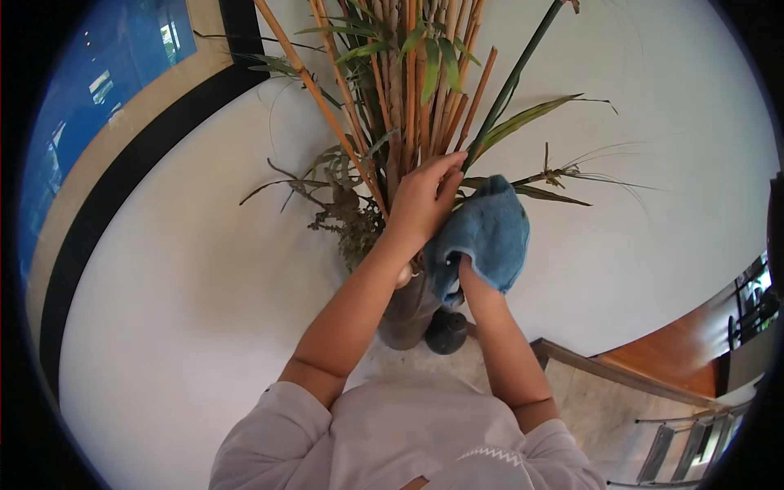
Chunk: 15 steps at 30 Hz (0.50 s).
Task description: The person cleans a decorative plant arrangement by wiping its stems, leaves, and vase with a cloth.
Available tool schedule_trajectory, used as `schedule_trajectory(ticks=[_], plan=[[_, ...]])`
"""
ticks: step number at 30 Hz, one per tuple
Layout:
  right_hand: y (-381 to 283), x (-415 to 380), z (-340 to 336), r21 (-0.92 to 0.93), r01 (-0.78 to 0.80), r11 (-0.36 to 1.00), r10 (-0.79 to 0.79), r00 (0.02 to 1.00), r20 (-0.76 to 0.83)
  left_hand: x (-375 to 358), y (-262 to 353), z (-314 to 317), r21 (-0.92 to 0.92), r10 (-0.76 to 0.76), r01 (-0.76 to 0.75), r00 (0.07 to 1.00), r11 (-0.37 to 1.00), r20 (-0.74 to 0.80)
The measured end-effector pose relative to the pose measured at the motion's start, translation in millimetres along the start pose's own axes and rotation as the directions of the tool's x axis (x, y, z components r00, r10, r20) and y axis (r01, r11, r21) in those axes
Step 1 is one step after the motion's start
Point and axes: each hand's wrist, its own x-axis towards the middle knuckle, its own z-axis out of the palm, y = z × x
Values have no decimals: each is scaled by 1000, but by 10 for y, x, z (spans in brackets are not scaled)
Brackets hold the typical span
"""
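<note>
A tall bundle of tan bamboo-like stalks with green leaves rises from a dark vase against a white wall. My left hand reaches up and rests on the stalks, fingers curled around them near a long green leaf. My right hand is wrapped inside a blue cloth, which is pressed against the plant just right of my left hand. Only the right forearm shows below the cloth.
A small dark round pot stands beside the vase on a stone ledge. A black-framed blue picture hangs on the wall at left. Wooden floor and metal rails lie at lower right.
</note>
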Motion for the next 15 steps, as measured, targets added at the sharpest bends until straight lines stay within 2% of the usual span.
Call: schedule_trajectory(ticks=[2, 3, 5, 6, 8, 9, 11, 13, 15], plan=[[-12, 105, -57, -126, 44, 991, -29, 992, 122, -18, -43, -17, -49, -1, 2, 1000, 999, 18], [-35, 102, -34, -165, 70, 984, -66, 997, 29, -28, -22, -33, -102, -39, 43, 998, 994, 43], [-157, 177, -159, -212, -65, 975, 92, 988, 120, -51, 17, -63, -204, -114, 132, 988, 970, 100], [-204, 192, -215, -241, -130, 962, 172, 972, 161, -60, -33, -47, -237, -78, 101, 991, 966, 105], [-153, -64, -259, -30, -259, 966, 260, 949, 180, -81, -186, 13, -306, -6, 40, 994, 951, 110], [-62, -230, -264, 103, -350, 931, 323, 922, 214, -86, -191, 6, -345, -10, 63, 988, 936, 154], [8, -461, -232, 211, -392, 895, 338, 907, 252, -98, -62, -17, -419, -81, 148, 981, 896, 175], [-101, -632, -43, 173, -293, 940, 247, 937, 246, -98, -37, -35, -443, -118, 202, 970, 873, 211], [-180, -763, 173, 136, -186, 973, 150, 959, 242, -82, -210, 10, -503, -84, 185, 972, 844, 218]])
